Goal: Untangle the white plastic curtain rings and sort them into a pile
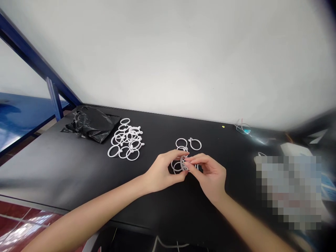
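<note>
My left hand [161, 172] and my right hand [210, 175] meet over the middle of a black table [65, 168]. Both pinch the same white plastic ring [183, 163] between fingertips and thumbs, a little above the tabletop. Under and just behind the hands lies a small group of white rings [188, 144]. A larger heap of several white rings [126, 140] rests farther left, well apart from both hands.
A crumpled black plastic bag [89, 123] lies at the table's far left. A blue metal frame [52, 92] stands beyond the left edge. Thin wire [243, 128] sits at the far right, with a blurred-out area [291, 189] on the right. A white wall backs the table.
</note>
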Demonstrator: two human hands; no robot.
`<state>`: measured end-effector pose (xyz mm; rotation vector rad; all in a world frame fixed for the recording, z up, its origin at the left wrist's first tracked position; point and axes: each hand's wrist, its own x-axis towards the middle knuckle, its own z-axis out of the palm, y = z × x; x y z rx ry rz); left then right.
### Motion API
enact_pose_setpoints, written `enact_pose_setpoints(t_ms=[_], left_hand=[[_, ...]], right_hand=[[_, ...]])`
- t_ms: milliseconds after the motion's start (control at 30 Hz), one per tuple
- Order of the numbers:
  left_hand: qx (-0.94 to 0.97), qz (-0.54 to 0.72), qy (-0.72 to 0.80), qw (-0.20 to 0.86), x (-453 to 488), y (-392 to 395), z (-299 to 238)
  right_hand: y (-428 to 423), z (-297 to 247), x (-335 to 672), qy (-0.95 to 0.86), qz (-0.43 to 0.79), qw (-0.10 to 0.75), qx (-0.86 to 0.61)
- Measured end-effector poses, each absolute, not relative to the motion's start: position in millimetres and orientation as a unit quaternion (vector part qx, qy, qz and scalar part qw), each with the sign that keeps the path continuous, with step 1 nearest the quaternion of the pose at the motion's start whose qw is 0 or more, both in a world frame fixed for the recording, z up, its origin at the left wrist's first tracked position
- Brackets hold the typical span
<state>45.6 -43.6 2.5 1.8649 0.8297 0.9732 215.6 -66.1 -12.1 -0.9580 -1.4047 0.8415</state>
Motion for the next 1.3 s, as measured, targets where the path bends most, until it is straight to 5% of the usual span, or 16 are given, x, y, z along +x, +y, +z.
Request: enact_pose_setpoints(t_ms=[167, 400, 667, 967, 1300], left_hand=[[0.772, 0.43, 0.296, 0.363, 43.6, -43.2, -2.2], [0.741, 0.367, 0.274, 0.491, 38.4, -39.5, 5.5], [0.754, 0.331, 0.282, 0.492, 37.5, -40.1, 11.6], [0.779, 0.265, 0.568, 0.038, -26.4, 12.0, 18.3], [0.751, 0.054, 0.655, -0.059, -43.1, 16.7, 13.2]], right_hand=[[-63.6, -14.2, 220.4, -0.637, 0.276, 0.591, -0.411], [-59.8, -11.8, 225.9, -0.733, 0.164, 0.543, -0.375], [-62.9, -10.3, 226.4, -0.742, 0.157, 0.532, -0.377], [-32.9, -13.0, 251.4, -0.731, 0.114, 0.378, -0.557], [-26.2, -27.0, 262.8, -0.761, 0.056, 0.305, -0.57]])
